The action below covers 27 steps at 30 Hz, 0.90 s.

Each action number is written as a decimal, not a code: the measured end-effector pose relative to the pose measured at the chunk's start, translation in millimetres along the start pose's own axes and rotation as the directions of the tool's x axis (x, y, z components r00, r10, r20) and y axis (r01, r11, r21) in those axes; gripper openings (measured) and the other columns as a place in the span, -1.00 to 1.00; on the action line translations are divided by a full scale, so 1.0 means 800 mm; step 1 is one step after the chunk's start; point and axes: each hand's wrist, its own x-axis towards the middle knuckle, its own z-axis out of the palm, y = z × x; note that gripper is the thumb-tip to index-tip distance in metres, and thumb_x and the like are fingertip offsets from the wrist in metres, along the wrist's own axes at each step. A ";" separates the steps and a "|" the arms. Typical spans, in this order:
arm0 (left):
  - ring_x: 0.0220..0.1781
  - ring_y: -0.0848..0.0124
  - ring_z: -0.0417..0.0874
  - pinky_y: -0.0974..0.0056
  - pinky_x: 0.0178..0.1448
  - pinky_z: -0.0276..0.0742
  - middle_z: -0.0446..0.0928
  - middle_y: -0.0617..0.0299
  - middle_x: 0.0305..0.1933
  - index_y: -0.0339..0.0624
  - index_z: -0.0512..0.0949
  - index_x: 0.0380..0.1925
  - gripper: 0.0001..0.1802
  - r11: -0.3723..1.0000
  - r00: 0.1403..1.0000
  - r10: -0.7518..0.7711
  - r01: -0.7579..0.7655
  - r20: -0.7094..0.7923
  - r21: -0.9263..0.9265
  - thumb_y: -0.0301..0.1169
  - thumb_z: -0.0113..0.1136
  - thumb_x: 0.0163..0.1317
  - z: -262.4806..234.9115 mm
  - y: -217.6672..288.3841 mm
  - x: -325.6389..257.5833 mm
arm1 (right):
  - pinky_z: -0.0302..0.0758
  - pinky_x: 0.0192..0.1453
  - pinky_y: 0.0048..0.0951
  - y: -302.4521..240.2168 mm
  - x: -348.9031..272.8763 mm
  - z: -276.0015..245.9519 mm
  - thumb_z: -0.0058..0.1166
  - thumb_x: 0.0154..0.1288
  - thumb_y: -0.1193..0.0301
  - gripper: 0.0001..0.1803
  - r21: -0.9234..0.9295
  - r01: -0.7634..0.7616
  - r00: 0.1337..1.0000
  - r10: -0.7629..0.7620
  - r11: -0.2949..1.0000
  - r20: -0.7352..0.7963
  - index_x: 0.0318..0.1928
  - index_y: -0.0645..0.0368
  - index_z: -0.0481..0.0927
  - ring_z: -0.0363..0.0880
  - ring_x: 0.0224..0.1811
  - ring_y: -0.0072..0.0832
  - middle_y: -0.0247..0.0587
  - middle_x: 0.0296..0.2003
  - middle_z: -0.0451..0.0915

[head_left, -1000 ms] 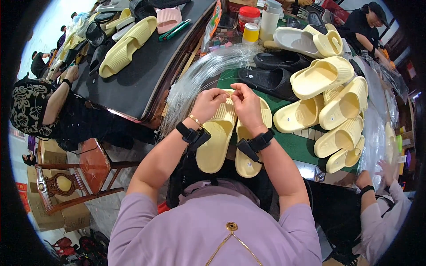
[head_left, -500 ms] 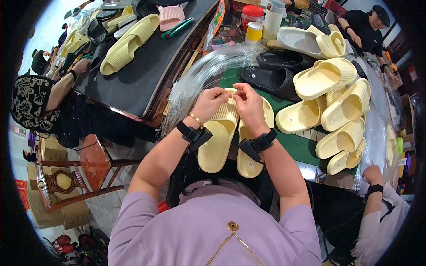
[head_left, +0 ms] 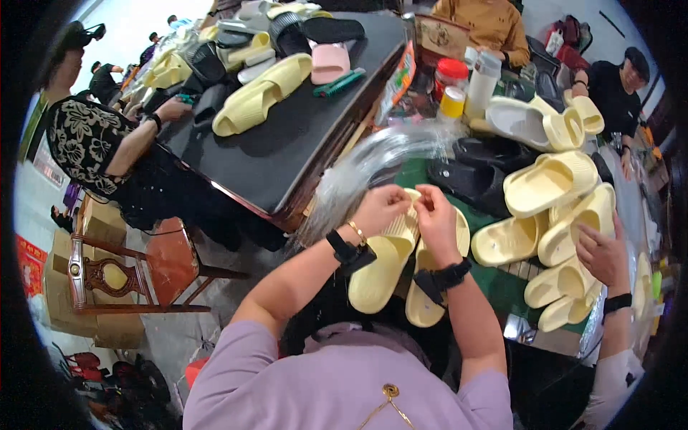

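Observation:
A pair of pale yellow slides lies side by side at the near table edge: the left slide (head_left: 376,276) and the right slide (head_left: 424,304), toes pointing away from me. Above their ribbed straps, my left hand (head_left: 385,208) and my right hand (head_left: 437,218) are close together, each with thumb and fingertips pinched. Whatever is between the fingertips is too fine to make out. Just beyond my left hand, a long bundle of clear plastic strands (head_left: 340,183) curves across the table.
More yellow slides (head_left: 548,183) are piled to the right, where a co-worker's hand (head_left: 602,251) reaches in. Black slides (head_left: 466,183), a white bottle (head_left: 484,82) and a red-lidded jar (head_left: 450,77) stand beyond. At left are a dark table (head_left: 301,107) with footwear and a wooden chair (head_left: 168,261).
The whole view has shifted, so the scene sits lower and further right. My hands stay pinched over the slides. The co-worker's hand at right has reached forward to the piled slides.

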 end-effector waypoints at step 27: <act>-0.31 0.59 0.60 0.41 -0.19 0.56 0.67 0.24 -0.35 -0.38 0.67 -0.26 -0.80 0.999 0.997 -0.020 0.017 -0.069 -0.040 -0.43 0.32 0.22 -0.001 0.003 0.000 | 0.49 -0.27 -0.27 -0.008 0.003 -0.005 0.15 0.18 0.51 -0.90 -0.156 0.049 0.999 -0.046 0.987 0.023 -0.37 0.32 0.57 0.57 -0.40 -0.21 -0.04 -0.45 0.59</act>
